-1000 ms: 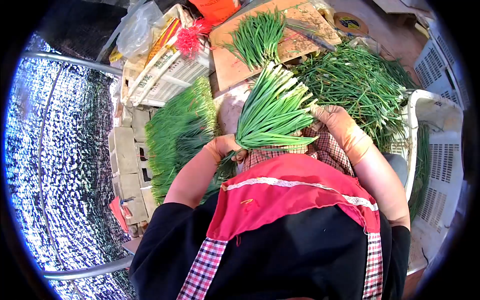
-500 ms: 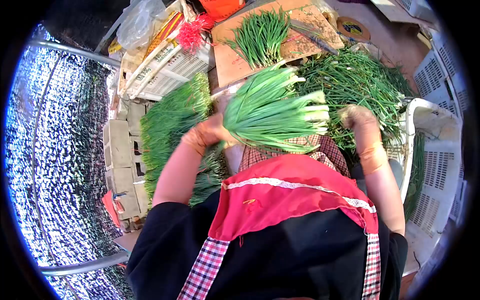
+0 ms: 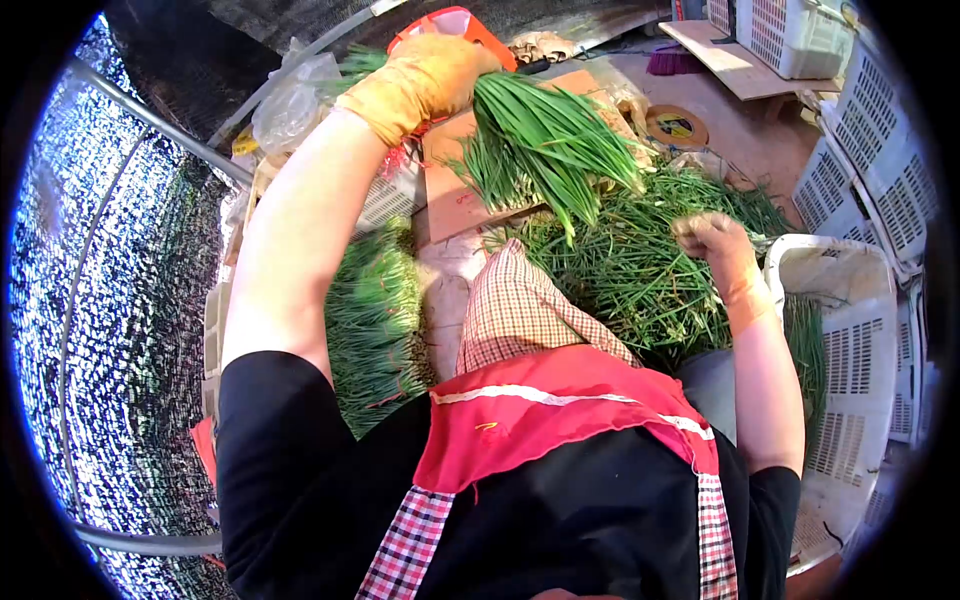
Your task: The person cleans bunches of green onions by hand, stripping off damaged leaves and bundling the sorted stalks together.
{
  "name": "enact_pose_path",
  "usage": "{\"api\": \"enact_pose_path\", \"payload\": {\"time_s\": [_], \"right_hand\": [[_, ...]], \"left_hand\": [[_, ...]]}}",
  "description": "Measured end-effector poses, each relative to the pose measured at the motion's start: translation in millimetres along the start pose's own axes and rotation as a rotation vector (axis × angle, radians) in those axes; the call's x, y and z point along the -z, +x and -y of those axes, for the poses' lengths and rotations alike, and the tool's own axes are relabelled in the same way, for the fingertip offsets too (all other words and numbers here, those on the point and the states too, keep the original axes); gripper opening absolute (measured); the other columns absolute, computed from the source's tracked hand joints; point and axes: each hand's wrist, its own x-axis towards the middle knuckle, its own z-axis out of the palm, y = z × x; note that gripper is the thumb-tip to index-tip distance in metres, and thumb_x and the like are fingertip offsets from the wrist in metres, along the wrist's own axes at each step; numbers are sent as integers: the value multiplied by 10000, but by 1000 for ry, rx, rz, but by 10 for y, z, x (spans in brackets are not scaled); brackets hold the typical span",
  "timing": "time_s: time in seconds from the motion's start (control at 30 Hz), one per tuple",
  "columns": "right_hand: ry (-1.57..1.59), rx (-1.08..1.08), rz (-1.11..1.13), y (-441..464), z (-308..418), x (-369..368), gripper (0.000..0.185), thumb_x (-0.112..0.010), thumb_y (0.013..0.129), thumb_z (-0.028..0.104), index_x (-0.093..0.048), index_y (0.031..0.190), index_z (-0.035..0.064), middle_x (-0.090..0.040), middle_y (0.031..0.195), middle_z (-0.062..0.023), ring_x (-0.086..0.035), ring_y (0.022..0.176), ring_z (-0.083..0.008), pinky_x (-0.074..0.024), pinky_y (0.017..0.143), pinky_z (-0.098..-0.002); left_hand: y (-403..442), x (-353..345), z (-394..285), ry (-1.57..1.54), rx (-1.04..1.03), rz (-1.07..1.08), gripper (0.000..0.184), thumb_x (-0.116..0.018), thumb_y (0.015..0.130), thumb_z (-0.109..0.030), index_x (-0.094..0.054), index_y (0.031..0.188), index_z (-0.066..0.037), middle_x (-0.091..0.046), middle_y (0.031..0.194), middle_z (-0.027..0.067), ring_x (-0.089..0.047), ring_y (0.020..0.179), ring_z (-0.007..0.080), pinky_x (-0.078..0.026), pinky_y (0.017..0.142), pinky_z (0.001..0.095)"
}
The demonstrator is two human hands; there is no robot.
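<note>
My left hand [image 3: 425,82], in an orange glove, is raised at the upper middle and closed round one end of a bunch of garlic chives [image 3: 555,130]. The leaves hang to the right from it, over the cardboard sheet [image 3: 440,205]. More chives [image 3: 490,180] lie on that sheet, partly behind the bunch. My right hand [image 3: 718,248], gloved too, is curled into a fist with nothing sticking out of it. It hovers at the right side of a loose heap of chives [image 3: 620,265].
Neatly stacked chives [image 3: 375,320] stand at the left. A tall white plastic crate [image 3: 855,400] is at my right, with more crates [image 3: 870,150] behind it. A roll of tape [image 3: 675,127] lies beyond the heap. An orange-red container [image 3: 455,20] stands at the back.
My left hand has swung up and away with the bunch, from above my lap to over the cardboard. My right hand remains curled beside the heap. The view has shifted slightly.
</note>
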Motion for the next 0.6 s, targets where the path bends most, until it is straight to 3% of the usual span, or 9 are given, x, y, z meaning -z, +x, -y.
{"api": "enact_pose_path", "payload": {"time_s": [0.07, 0.13, 0.17, 0.2, 0.27, 0.37, 0.47, 0.6], "right_hand": [[-132, -106, -215, -100, -97, 133, 187, -631, 820, 169, -634, 874, -10, -617, 743, -43, -565, 675, -126, -441, 671, -242], [-90, -24, -229, -97, -248, 215, 152, -638, 811, 130, -636, 889, 0, -629, 766, -32, -563, 685, -120, -438, 674, -233], [-366, 83, -300, -59, -303, 253, 179, -631, 796, 81, -622, 945, -17, -633, 934, -72, -577, 843, -147, -443, 771, -250], [-414, 309, -277, 30, -471, 343, 339, -623, 787, 79, -553, 1099, -34, -572, 1122, -111, -533, 1028, -186, -411, 891, -281], [-188, 308, -138, -100, -10, -43, 489, -621, 778, 87, -457, 1224, -27, -501, 1228, -143, -465, 1146, -220, -368, 962, -306], [-129, 221, 29, -179, 390, -439, 557, -662, 770, 150, -430, 1241, -35, -533, 1152, -142, -513, 1051, -207, -399, 920, -313], [-43, 106, 126, -47, 328, -606, 396, -688, 774, 160, -539, 1097, -14, -608, 977, -58, -550, 868, -119, -432, 796, -257], [128, 98, 45, -31, 182, -741, 284, -664, 793, 98, -573, 1031, -26, -630, 850, -43, -556, 712, -101, -445, 690, -223]], "left_hand": [[67, -33, 110, 28, -94, -208, 187, -542, 777, -202, -621, 940, -156, -634, 795, 138, -621, 753, 333, -485, 642, 431], [159, -73, 198, 132, -79, -245, 195, -555, 779, -218, -630, 955, -180, -640, 796, 117, -631, 735, 308, -492, 625, 415], [187, -67, 216, 223, -63, -281, 203, -568, 781, -235, -639, 969, -204, -645, 797, 96, -641, 717, 283, -500, 608, 398], [191, -73, 236, 230, -62, -282, 203, -568, 781, -235, -639, 969, -204, -645, 797, 96, -641, 717, 283, -500, 608, 398], [183, -58, 251, 270, -139, -493, 166, -563, 764, -198, -618, 921, -196, -624, 741, 84, -632, 661, 267, -492, 553, 383], [189, -29, 189, 335, -154, -544, 128, -546, 761, -175, -590, 882, -179, -601, 703, 81, -623, 635, 267, -488, 531, 374], [182, -17, 141, 352, -177, -576, 90, -544, 755, -173, -576, 838, -159, -589, 683, 79, -624, 631, 268, -487, 519, 366], [198, -32, 71, 295, -148, -504, 136, -598, 713, -235, -589, 814, -143, -593, 678, 70, -632, 668, 266, -496, 547, 362]]}}
